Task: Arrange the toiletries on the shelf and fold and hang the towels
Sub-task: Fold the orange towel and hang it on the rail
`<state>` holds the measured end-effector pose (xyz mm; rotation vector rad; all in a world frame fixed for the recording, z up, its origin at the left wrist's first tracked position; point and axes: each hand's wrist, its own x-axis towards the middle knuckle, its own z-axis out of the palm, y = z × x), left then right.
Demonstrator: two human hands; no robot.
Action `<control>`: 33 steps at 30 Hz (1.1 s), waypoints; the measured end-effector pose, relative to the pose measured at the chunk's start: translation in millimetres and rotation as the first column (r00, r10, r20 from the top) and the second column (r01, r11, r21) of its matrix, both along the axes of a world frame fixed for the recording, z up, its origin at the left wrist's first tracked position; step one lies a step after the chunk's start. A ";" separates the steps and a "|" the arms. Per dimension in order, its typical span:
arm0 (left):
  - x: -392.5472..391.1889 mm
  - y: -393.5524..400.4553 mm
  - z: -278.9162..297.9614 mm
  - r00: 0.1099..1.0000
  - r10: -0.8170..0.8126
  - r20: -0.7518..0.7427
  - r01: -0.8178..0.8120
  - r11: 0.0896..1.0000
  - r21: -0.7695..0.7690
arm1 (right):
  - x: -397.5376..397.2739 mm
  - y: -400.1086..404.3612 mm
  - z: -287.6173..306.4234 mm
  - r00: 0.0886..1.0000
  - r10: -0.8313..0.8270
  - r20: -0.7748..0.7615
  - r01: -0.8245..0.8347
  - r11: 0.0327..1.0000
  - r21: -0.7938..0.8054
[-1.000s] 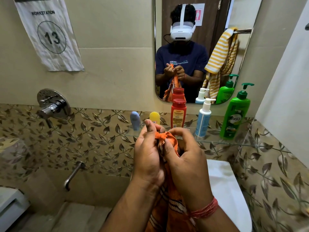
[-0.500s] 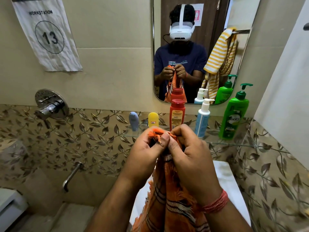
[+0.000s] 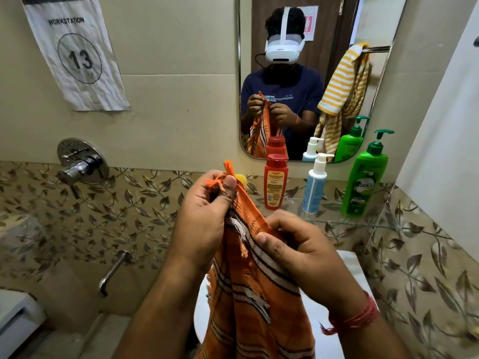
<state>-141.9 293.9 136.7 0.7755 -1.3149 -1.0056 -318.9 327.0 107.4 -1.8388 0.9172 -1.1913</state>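
Hands, left (image 3: 207, 211) and right (image 3: 298, 252), pinch the orange towel (image 3: 248, 294); loose fringe could slip, spoiling the fold.

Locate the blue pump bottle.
Head view, right of centre: the blue pump bottle stands on the glass shelf, between the red bottle and green bottle.

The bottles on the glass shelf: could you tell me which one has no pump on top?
The red bottle, leftmost of the three tall ones, has a plain red cap. The white-and-blue bottle and the green bottle both carry pump heads.
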 end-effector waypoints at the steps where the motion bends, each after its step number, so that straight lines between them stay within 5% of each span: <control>1: 1.2 0.0 2.8 1.000 -0.019 0.017 0.019 1.000 -0.010 | 1.7 -1.9 -3.0 0.996 -0.029 -0.079 0.024 0.998 -0.064; 6: 5.6 3.7 13.3 0.981 -0.152 0.119 0.156 0.987 -0.026 | 13.7 -4.6 -12.7 0.998 0.059 0.026 -0.055 0.991 -0.125; 12: 18.9 3.0 16.3 0.995 -0.077 0.069 0.081 0.995 -0.065 | 7.3 -5.3 -14.1 0.989 0.068 0.131 -0.062 0.997 -0.046; 18: 27.7 -1.4 20.7 0.984 0.141 -0.110 -0.150 0.986 -0.079 | 8.3 -7.8 -19.7 0.951 0.307 -0.030 -0.294 0.933 0.205; 21: 41.7 -6.0 29.6 0.894 0.313 -0.321 -0.325 0.945 0.015 | 0.4 -8.4 -22.0 0.955 0.271 -0.118 -0.241 0.945 0.220; 26: 69.1 -9.0 35.9 0.762 0.523 -0.382 -0.523 0.845 0.114 | -21.9 -9.3 -14.4 0.891 0.252 -0.379 -0.152 0.950 0.273; 30: 75.7 -2.5 33.2 0.744 0.564 -0.358 -0.557 0.820 0.134 | -31.2 1.4 0.1 0.893 0.138 -0.428 -0.114 0.990 0.081; 33: 79.7 -2.4 34.3 0.725 0.581 -0.370 -0.579 0.805 0.129 | -20.9 12.9 8.1 0.748 -0.038 -0.663 -0.133 0.969 -0.206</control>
